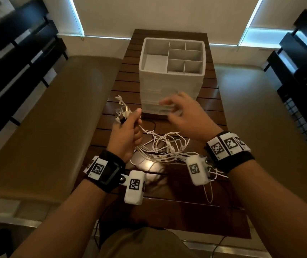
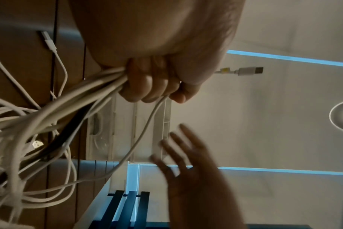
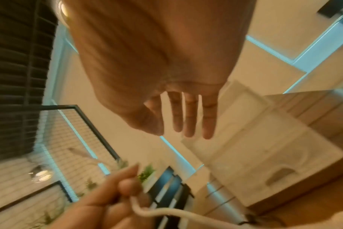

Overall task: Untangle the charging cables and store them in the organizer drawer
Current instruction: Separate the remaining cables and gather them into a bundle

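Note:
My left hand [image 1: 128, 127] grips a bunch of white charging cables [image 1: 160, 148] in its fist, plug ends [image 1: 121, 110] sticking up above the fingers. The rest of the tangle trails down onto the wooden table [image 1: 210, 112]. In the left wrist view the fingers [image 2: 147, 80] curl round the bundle of cables [image 2: 49, 114], and one plug [image 2: 247, 71] juts out past the hand. My right hand [image 1: 178, 110] is blurred, fingers spread and straight [image 3: 188, 114], holding nothing, just in front of the white organizer [image 1: 171, 81] with its drawers.
The organizer's top tray [image 1: 175, 58] has several empty compartments. Tan benches [image 1: 46, 118] flank the narrow table on both sides, with dark slatted chair backs [image 1: 18, 53] beyond. A thin black cable [image 1: 149, 121] lies on the table by the organizer's base.

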The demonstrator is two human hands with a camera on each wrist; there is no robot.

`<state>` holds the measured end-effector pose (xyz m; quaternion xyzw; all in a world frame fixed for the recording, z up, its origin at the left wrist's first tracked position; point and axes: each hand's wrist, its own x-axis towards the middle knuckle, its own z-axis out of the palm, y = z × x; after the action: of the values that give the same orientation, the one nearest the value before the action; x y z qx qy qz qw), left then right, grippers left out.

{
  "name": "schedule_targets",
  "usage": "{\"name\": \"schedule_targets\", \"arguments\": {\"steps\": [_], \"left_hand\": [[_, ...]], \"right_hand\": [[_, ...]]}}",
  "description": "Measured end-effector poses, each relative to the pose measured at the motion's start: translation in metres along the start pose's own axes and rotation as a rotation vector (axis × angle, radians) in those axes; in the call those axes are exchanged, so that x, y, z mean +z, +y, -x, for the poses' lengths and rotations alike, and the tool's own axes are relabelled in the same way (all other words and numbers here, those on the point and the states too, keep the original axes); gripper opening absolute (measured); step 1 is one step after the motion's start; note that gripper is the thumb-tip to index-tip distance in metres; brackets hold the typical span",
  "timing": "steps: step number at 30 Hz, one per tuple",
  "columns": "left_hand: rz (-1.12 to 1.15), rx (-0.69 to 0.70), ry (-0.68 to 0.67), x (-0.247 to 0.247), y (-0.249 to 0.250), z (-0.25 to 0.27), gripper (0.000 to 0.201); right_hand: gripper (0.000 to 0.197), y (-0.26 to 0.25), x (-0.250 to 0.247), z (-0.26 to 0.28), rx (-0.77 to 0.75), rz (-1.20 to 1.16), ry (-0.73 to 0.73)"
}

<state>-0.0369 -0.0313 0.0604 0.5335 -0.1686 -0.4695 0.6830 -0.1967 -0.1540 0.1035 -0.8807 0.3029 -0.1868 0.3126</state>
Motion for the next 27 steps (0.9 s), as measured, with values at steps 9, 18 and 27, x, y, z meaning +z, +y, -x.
{"name": "schedule_targets", "arguments": {"steps": [9,18,27], "left_hand": [[-0.148,-0.022,-0.081,0.015,-0.012,0.007,0.039],[-0.074,0.185,0.029,0.006,0.003,0.006,0.028],[-0.249,0.342,0.093,0.022,0.004,0.009,0.020]], "right_hand": [[0.014,-0.059,0.015,-0.022,-0.261,-0.167,0.032],[0.021,-0.036,0.009,-0.021,-0.045,-0.144,0.060],[0.026,-0.045,0.010,-0.011,-0.068,-0.295,-0.164]]}}
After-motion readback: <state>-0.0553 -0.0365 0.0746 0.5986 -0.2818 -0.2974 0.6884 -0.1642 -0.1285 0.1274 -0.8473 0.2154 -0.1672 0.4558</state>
